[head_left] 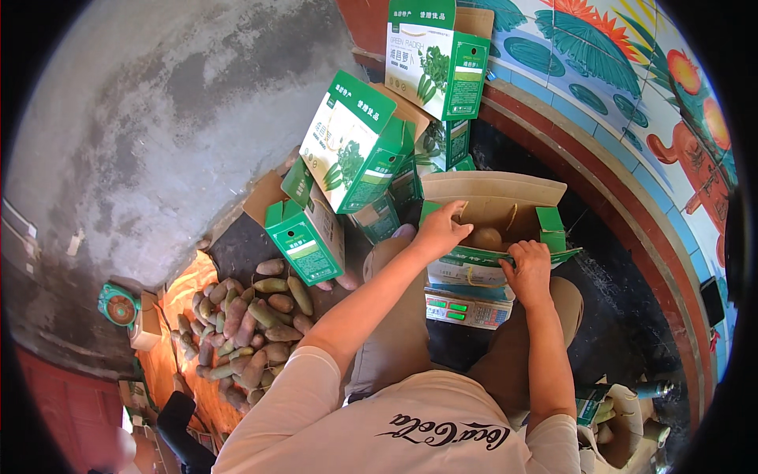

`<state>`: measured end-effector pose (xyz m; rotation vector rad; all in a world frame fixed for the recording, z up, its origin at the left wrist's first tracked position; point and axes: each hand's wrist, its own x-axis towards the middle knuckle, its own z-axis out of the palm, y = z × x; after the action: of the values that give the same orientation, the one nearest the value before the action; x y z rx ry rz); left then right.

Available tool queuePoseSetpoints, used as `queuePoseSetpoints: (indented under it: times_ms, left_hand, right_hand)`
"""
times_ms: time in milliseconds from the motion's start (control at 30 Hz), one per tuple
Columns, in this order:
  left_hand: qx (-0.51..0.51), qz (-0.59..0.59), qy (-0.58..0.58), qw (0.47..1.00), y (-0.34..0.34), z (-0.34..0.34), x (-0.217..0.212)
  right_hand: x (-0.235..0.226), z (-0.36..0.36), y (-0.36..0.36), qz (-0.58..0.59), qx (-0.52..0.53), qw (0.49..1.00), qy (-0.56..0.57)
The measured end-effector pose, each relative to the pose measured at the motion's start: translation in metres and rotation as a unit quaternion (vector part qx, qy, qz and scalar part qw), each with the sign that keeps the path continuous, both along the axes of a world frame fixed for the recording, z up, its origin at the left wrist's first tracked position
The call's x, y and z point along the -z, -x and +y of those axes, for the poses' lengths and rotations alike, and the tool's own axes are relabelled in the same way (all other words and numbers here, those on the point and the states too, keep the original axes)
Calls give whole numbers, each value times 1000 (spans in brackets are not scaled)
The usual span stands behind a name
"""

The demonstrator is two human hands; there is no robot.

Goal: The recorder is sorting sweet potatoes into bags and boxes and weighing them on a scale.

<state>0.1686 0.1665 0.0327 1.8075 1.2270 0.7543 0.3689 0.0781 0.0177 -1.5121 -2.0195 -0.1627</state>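
Observation:
In front of me, between my knees, a green and white cardboard box (493, 188) stands with its lid up on a digital scale (467, 310). One round-ended radish (485, 238) shows inside; the rest of the interior is shadowed. My left hand (442, 231) is at the box's left side, thumb and forefinger apart, with nothing visible between them. At the near edge, the curled fingers of my right hand (529, 265) grip the box's front flap. Yellowish cord handles show on the lid and on the front.
A heap of reddish and green radishes (253, 324) lies on an orange sheet (170, 371) at the left. Several similar boxes (347, 142) are stacked ahead. A raised red-brown ledge (624, 205) curves along the right, below a painted tile wall. An opened sack (624, 426) sits at lower right.

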Motion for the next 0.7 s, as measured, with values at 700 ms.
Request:
queuePoseSetpoints:
  times_ms: [700]
  left_hand:
    - [-300,352,180,868,321,-186,198]
  right_hand:
    - [1,0,7,2,3,1000,5]
